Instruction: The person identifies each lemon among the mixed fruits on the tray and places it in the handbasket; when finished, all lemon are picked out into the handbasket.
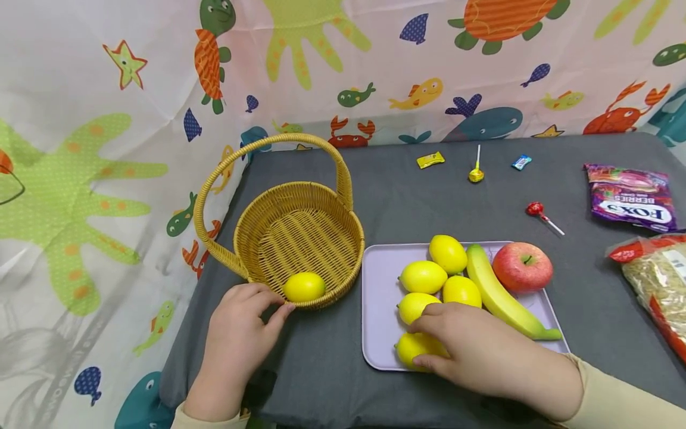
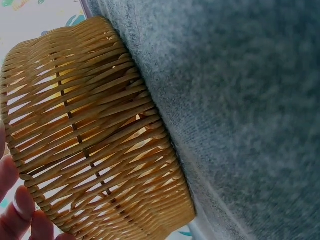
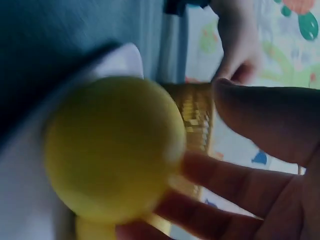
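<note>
our left hand (image 1: 238, 325) pinches the basket (image 1: 308, 232), probably to steady it; right of this basket, our right hand (image 1: 477, 351) touches a lemon (image 1: 415, 348), fingers loosely spread, thumb apart.

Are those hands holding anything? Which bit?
Left hand: the wicker basket, by its near rim. Right hand: at the nearest lemon, grip unclear.

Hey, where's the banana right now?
In the head view, right of centre, the banana lies on the lilac tray between the lemons and the apple.
</note>
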### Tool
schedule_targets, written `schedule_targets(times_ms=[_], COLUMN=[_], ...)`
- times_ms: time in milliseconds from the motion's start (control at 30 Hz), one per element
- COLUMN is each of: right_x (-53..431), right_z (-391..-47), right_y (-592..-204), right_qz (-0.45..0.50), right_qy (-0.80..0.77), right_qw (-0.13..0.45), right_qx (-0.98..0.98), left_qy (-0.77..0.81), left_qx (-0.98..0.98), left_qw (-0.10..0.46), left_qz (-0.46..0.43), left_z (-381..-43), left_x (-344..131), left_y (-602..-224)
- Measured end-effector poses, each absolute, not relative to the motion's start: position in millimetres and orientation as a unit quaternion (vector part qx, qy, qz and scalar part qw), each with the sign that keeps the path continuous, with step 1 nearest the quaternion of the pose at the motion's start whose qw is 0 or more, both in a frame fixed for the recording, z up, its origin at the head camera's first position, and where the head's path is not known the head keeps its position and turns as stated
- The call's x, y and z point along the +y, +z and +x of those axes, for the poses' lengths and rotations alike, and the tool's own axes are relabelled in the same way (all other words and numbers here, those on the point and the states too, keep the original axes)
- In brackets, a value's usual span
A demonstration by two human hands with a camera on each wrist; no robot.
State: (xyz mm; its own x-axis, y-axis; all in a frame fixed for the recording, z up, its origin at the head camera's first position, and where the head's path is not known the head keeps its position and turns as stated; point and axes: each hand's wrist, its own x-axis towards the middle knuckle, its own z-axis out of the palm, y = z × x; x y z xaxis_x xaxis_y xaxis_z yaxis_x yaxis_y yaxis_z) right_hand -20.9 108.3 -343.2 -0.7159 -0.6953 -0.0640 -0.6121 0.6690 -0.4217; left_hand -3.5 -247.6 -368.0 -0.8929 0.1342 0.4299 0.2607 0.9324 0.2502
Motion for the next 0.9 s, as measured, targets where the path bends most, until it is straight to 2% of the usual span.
schedule_targets(times_ms=[100, 267, 400, 500, 633, 767, 900], right_x=[107, 101, 100, 100, 92, 71, 38], right_z=[-13, -11, -14, -22, -46, -91, -137], right_y=[-350, -360, -362, -356, -333, -310, -302], right_qz=[-0.371, -0.381, -0.376, -0.366, -0.361, -0.379, -0.408], right_qy=[-0.173, -0.160, -0.176, -0.212, -0.281, -0.352, -0.364], right_qw=[0.086, 0.084, 0.098, 0.131, 0.179, 0.206, 0.220], right_qx=[0.908, 0.907, 0.905, 0.897, 0.871, 0.831, 0.808], left_qy=[-0.153, -0.152, -0.151, -0.152, -0.153, -0.151, -0.150], left_qx=[-0.961, -0.961, -0.961, -0.960, -0.959, -0.959, -0.962], left_qw=[0.205, 0.208, 0.209, 0.210, 0.214, 0.215, 0.206], left_qz=[-0.103, -0.100, -0.101, -0.102, -0.103, -0.103, -0.097], left_z=[-4, -4, -4, -4, -4, -3, -3], left_x=[-247, -247, -247, -247, -248, -248, -247], left_y=[-368, -368, -369, -369, -368, -367, -367])
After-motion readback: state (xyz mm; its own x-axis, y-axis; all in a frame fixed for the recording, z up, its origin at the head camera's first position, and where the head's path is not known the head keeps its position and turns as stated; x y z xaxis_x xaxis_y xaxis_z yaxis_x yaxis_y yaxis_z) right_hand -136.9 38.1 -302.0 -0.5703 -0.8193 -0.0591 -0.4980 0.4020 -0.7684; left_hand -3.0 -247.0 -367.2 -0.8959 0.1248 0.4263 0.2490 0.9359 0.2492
